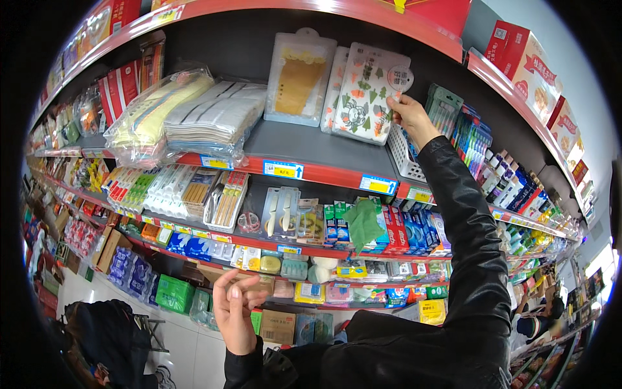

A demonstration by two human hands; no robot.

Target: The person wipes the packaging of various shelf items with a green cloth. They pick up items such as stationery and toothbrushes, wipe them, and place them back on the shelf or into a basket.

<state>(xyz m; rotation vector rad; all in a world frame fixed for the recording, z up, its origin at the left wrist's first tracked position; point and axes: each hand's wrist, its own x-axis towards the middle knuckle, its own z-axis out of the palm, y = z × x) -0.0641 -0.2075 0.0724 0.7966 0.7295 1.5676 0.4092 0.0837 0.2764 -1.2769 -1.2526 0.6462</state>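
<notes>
My right hand [412, 116] reaches up to the upper shelf, its fingertips at the right edge of a patterned plastic cutting board [364, 92] with carrot and tree prints. Whether the fingers grip the board or only touch it, I cannot tell. A second board stands partly behind it, and a packaged board with a yellow-brown print [300, 78] leans upright to the left. My left hand [238, 309] is raised low in front of the lower shelves, fingers apart and slightly curled, holding nothing. A green cloth [364, 224] hangs over toothpaste boxes [396, 228] below the boards.
Folded towels in plastic [214, 112] lie left of the boards. A white plastic basket [407, 158] sits under my right wrist, with toothbrush packs [470, 138] beyond. The red shelf edge [330, 176] bears price tags. A person in dark clothes [109, 335] is at the lower left.
</notes>
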